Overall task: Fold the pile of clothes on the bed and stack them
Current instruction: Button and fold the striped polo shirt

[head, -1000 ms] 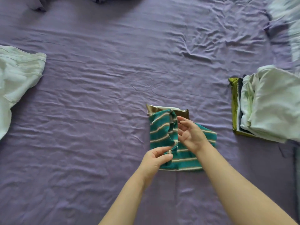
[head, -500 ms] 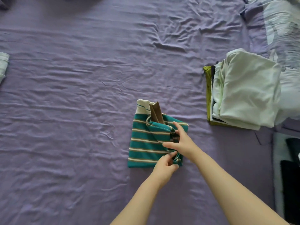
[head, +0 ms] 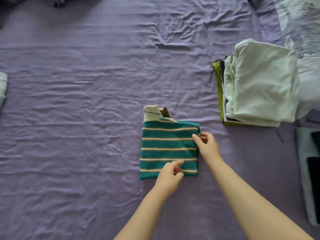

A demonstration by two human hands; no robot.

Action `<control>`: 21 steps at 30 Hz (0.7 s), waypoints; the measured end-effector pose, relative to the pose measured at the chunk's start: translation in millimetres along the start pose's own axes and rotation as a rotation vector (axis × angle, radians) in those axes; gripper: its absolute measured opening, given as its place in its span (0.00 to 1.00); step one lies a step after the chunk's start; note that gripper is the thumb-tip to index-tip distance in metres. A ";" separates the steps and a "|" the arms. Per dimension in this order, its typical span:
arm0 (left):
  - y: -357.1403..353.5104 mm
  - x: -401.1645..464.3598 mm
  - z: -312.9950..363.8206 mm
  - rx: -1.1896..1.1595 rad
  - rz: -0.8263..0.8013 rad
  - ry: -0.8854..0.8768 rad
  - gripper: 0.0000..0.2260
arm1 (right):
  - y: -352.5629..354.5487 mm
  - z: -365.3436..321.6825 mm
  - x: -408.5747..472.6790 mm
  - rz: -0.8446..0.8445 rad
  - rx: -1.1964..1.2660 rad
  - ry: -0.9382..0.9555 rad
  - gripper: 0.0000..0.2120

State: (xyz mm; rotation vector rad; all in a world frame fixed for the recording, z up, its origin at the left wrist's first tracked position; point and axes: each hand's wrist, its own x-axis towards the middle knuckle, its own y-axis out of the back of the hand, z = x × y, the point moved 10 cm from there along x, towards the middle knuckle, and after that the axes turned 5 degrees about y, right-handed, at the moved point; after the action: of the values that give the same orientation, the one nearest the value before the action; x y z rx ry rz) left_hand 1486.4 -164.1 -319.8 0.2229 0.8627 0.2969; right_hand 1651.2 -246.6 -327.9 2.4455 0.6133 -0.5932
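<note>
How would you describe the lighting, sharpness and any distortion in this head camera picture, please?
Head view: soft, even light, with no glare or hard shadows on the purple sheet; the striped shirt and both hands, left hand and right hand, look sharp; the pale bedding at top right is washed out and smeared; the wide lens stretches the forearms near the bottom edge.
</note>
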 end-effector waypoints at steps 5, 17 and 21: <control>64.3 0.4 -14.5 -0.024 0.330 0.055 0.15 | -27.7 13.3 -12.9 0.004 -0.030 -0.116 0.34; 96.2 58.7 -23.0 -0.769 0.088 0.391 0.19 | -45.6 7.9 -21.4 -0.191 0.580 -0.336 0.15; 86.5 57.5 27.1 -0.961 -0.021 0.224 0.15 | 3.5 -40.5 -9.2 -0.210 0.598 -0.129 0.14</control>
State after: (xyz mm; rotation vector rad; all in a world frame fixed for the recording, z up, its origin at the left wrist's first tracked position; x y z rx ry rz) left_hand 1528.3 -65.3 -316.6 -0.7235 0.8539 0.6891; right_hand 1656.9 -227.8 -291.2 2.8710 0.7229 -1.1487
